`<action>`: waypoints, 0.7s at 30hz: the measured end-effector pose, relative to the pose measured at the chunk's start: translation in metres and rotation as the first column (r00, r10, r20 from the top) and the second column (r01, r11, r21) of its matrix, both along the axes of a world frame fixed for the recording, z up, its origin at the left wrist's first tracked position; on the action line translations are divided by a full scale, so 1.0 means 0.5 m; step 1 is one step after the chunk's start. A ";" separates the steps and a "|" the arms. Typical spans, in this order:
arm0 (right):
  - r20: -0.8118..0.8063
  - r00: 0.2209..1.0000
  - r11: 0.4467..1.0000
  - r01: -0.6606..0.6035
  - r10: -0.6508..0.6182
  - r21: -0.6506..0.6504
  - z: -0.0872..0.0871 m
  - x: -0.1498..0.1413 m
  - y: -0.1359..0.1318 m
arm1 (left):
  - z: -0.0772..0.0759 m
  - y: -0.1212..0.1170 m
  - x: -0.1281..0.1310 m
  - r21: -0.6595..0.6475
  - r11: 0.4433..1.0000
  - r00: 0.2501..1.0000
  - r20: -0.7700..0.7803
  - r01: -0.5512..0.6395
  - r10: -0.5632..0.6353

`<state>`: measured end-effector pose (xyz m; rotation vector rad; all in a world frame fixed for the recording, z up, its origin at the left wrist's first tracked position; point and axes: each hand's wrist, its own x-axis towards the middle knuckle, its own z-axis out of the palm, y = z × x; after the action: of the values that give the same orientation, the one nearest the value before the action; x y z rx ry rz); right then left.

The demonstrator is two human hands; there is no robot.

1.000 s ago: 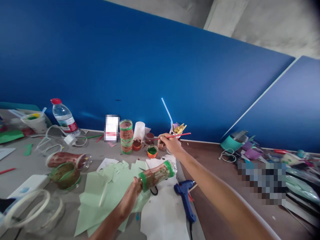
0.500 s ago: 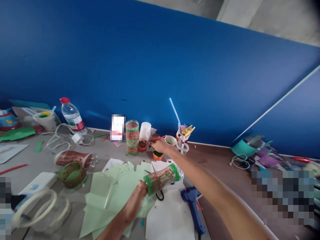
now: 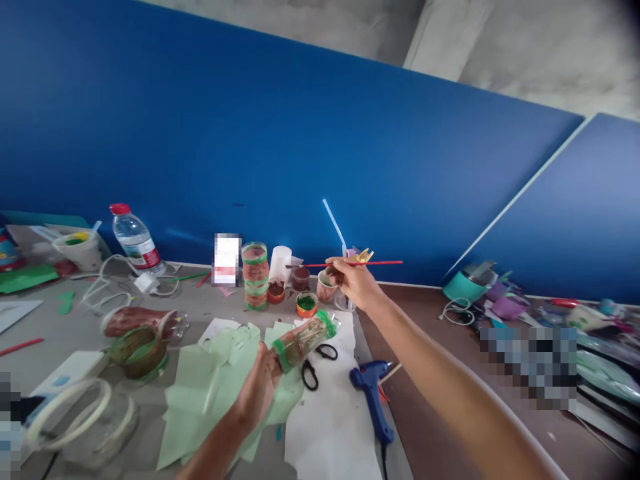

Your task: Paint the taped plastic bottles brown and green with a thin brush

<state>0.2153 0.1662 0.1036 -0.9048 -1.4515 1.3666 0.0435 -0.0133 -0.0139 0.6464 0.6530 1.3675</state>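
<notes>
My left hand (image 3: 260, 379) grips a small plastic bottle (image 3: 303, 341) by one end; it is painted brown, with a green band near each end, and tilts up to the right over the papers. My right hand (image 3: 354, 280) pinches a red paintbrush (image 3: 385, 263), held nearly level with its dark tip to the left. Below and left of that hand stand a pot of green paint (image 3: 307, 304), a pot of brown paint (image 3: 276, 291) and a dark brown jar (image 3: 301, 277). A paper cup (image 3: 326, 287) is partly hidden behind my right fingers. A taller brown-and-green painted container (image 3: 255, 277) stands upright nearby.
Pale green paper (image 3: 200, 387) and white paper (image 3: 330, 427) cover the front, with black-handled scissors (image 3: 310, 375) on top. A blue glue gun (image 3: 374, 400) lies to the right. A water bottle (image 3: 137, 243), a painted bottle (image 3: 135, 323) and clear plastic rings (image 3: 75, 420) are left.
My right hand dipped left and down toward the paint pots, then rose back right with the brush. My left hand has lowered the bottle slightly, and more of the scissors shows.
</notes>
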 end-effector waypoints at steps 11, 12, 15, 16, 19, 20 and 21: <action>-0.243 0.970 0.998 0.035 -0.022 0.047 -0.115 0.146 -0.275 | 0.009 0.006 0.000 0.065 0.998 0.999 0.048 0.000 -0.003; -0.206 0.978 0.995 0.043 -0.022 0.095 -0.128 0.147 -0.286 | 0.006 0.007 0.001 0.082 0.997 1.000 0.030 -0.011 0.008; -0.071 0.997 0.974 0.021 -0.005 0.225 -0.145 0.143 -0.304 | -0.010 0.006 0.004 0.116 0.992 0.998 -0.030 -0.047 0.050; -0.028 1.000 0.965 0.007 0.000 0.262 -0.145 0.140 -0.307 | -0.016 0.005 0.004 0.120 0.991 0.997 -0.049 -0.057 0.063; 0.094 0.996 0.936 -0.039 0.007 0.351 -0.141 0.131 -0.314 | -0.025 0.001 0.005 0.133 0.988 0.991 -0.095 -0.077 0.090; 0.129 0.992 0.926 -0.057 0.009 0.373 -0.140 0.129 -0.316 | -0.024 0.000 0.006 0.142 0.987 0.990 -0.108 -0.078 0.094; 0.157 0.988 0.917 -0.074 0.013 0.392 -0.141 0.127 -0.317 | -0.023 0.000 0.006 0.150 0.986 0.989 -0.117 -0.077 0.095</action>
<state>0.2787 0.0078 0.0331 -0.7235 -1.7939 0.9936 0.0466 -0.0134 -0.0252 0.8336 0.6914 1.4732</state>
